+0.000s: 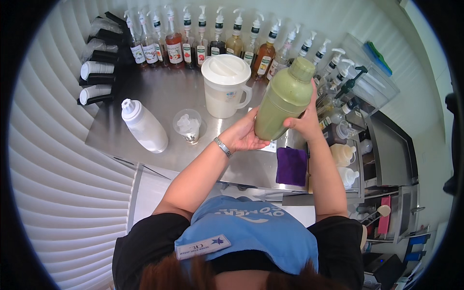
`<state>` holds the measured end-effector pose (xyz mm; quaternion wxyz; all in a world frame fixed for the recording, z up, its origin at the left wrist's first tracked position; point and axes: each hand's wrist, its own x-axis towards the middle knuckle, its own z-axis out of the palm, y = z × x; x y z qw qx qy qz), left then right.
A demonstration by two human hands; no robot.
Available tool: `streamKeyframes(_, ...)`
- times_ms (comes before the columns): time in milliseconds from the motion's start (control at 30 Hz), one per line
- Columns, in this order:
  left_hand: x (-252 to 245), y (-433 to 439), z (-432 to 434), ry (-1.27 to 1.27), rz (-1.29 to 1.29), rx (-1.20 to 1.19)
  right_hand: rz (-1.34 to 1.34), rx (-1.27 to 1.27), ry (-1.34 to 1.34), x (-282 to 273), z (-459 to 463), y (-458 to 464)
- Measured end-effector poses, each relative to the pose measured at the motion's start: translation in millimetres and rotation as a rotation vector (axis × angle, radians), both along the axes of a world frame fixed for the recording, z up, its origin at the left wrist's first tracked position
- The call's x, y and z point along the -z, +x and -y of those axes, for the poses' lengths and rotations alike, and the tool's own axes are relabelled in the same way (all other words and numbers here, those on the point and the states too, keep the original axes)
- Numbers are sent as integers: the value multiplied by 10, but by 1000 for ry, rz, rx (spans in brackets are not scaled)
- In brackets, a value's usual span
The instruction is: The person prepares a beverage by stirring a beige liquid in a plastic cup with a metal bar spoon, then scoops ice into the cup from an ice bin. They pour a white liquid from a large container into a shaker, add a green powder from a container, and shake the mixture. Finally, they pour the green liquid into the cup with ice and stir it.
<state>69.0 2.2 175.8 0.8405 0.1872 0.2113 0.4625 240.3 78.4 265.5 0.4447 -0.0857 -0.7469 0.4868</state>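
Both hands hold a green cocktail shaker (281,103), tilted with its capped top up to the right. My left hand (241,132) supports its lower end, fingers spread under the base. My right hand (306,117) grips its right side, thumb across the front. Behind the shaker, a white lidded pitcher (223,96) stands on the steel counter (170,159). Left of the pitcher is a clear plastic cup with ice (187,125). Farther left stands a white squeeze bottle (145,127). A folded purple cloth (291,166) lies below the shaker, beside a mostly hidden white item.
Syrup bottles with pumps (174,47) line the counter's back edge and curve down the right side. Cup and lid dispensers (98,78) stand at the back left. Cream-coloured squeeze bottles (342,155) sit in a tray at right. White blinds curve along the left.
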Motion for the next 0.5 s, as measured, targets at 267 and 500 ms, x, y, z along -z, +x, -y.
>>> streamKeyframes(267,-579,-12,-62,206,-1262,-680,-14,-54,-319,117,-155,169)
streamKeyframes(500,-1363,-26,-397,1443,-1440,-631,108,-315,-428,113,-153,364)
